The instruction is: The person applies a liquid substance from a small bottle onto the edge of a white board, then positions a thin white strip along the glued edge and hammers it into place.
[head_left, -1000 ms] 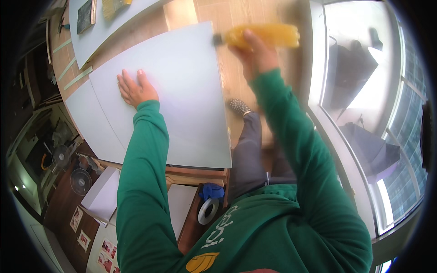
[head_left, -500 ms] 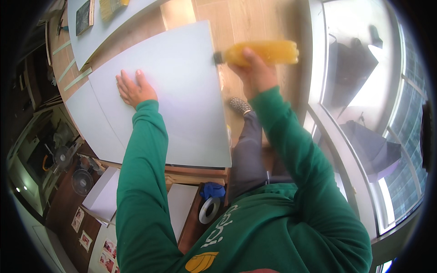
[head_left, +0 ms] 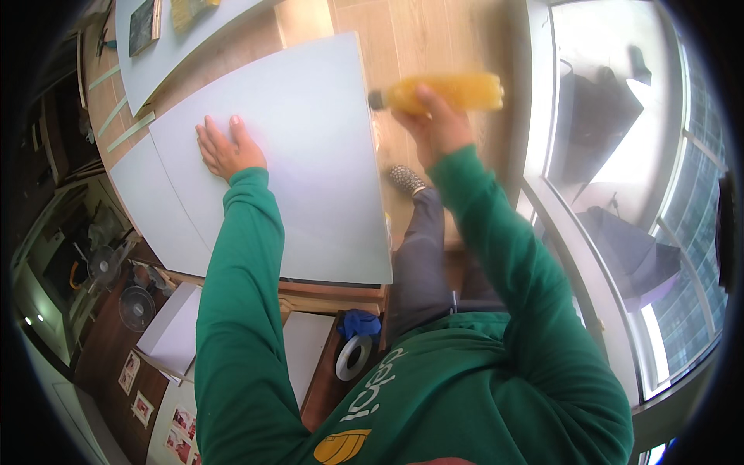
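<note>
A large white board (head_left: 310,194) lies flat before me, its right edge facing the floor strip. My left hand (head_left: 230,147) rests palm down on it with the fingers stretched out. Off the board's right edge, my right hand (head_left: 442,128) is wrapped round a yellow bottle (head_left: 469,91), held level and somewhat blurred. The bottle's dark cap (head_left: 377,100) points left and is close to the board's edge; whether it touches I cannot tell.
Another white board (head_left: 201,46) at the far left bears a dark block (head_left: 145,27) and a wide brush (head_left: 188,12). Pale green tape strips (head_left: 130,132) lie beyond the left edge. A tape roll (head_left: 353,358) and blue cloth (head_left: 359,322) sit near me. A window frame (head_left: 577,240) runs along the right.
The right hand and bottle have shifted slightly, with the cap a little further right of the board's edge. My left hand stays in place on the board.
</note>
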Action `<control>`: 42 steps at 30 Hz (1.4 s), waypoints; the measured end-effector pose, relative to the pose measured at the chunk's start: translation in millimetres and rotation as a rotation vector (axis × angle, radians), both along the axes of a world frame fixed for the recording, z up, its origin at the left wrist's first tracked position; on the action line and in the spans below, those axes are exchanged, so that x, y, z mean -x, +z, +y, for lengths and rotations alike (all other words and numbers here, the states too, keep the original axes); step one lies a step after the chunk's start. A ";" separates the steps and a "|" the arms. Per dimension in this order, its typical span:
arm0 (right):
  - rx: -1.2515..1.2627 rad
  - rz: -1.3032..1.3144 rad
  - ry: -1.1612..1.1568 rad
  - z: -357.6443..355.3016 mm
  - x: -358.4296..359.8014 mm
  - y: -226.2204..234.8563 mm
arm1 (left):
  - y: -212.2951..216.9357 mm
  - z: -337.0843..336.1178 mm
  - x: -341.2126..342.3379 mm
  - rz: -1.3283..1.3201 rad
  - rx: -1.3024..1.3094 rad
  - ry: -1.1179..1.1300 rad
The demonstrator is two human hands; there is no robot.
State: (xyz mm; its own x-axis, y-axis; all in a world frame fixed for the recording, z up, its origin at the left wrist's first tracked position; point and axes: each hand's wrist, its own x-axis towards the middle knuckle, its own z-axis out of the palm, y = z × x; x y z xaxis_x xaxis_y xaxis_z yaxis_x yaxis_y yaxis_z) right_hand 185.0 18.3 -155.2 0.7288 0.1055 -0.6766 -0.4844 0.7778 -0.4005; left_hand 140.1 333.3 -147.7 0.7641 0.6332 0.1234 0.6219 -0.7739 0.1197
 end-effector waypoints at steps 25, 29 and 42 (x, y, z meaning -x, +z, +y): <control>-0.032 0.089 -0.021 -2.5 33.3 13.9 | 2.1 -5.5 -1.7 0.010 0.014 -0.018; -0.007 0.084 -0.001 -2.4 33.8 13.9 | 3.2 -5.5 -2.0 0.017 0.017 -0.014; 0.000 0.056 0.005 -0.5 19.4 9.3 | 4.0 -4.9 -1.4 0.009 0.012 -0.006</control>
